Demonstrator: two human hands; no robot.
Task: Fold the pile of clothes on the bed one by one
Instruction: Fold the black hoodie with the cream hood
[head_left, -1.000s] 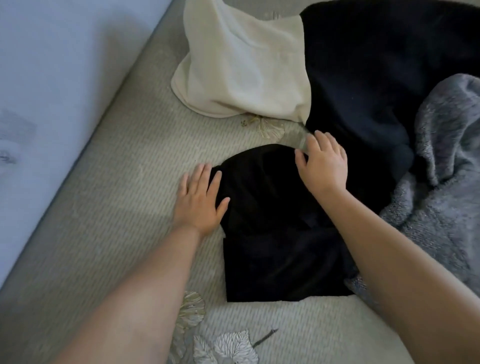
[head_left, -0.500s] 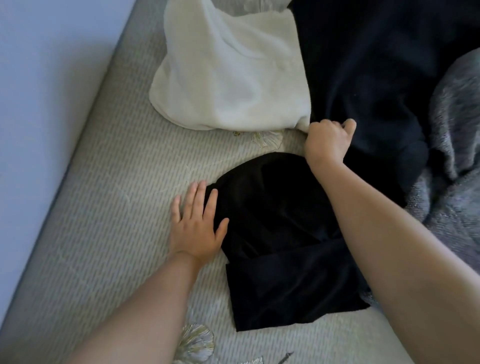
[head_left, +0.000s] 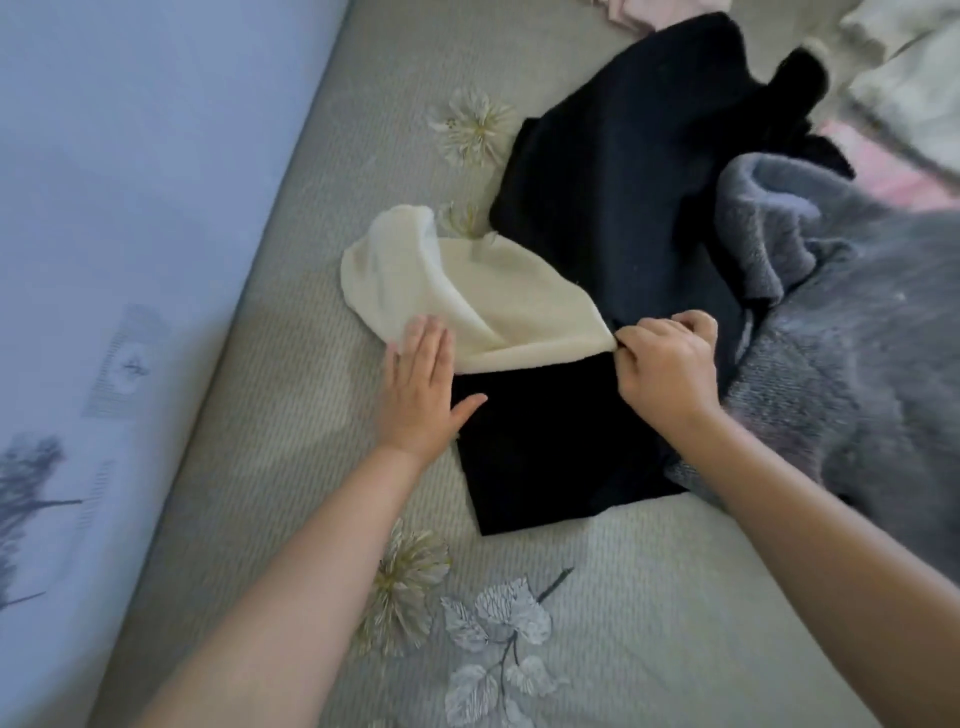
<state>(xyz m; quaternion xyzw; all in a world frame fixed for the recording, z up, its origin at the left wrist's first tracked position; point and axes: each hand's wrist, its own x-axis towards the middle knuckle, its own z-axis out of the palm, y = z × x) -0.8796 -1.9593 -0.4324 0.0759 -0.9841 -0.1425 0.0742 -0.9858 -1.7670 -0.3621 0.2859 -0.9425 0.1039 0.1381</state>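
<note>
Across the frame's upper right the unfolded pile (head_left: 649, 171) waits, while at centre the folded black garment (head_left: 545, 441) lies under a cream garment (head_left: 509, 306), pinched by the right hand (head_left: 667, 364), flat left hand (head_left: 421, 395) steadying.

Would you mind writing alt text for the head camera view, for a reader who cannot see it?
Two bare hands work on a bed: the right hand pinches the corner of a cream garment lying partly over a folded black garment, and the left hand rests flat at their left edge. A dark garment and grey blanket lie beyond.
</note>
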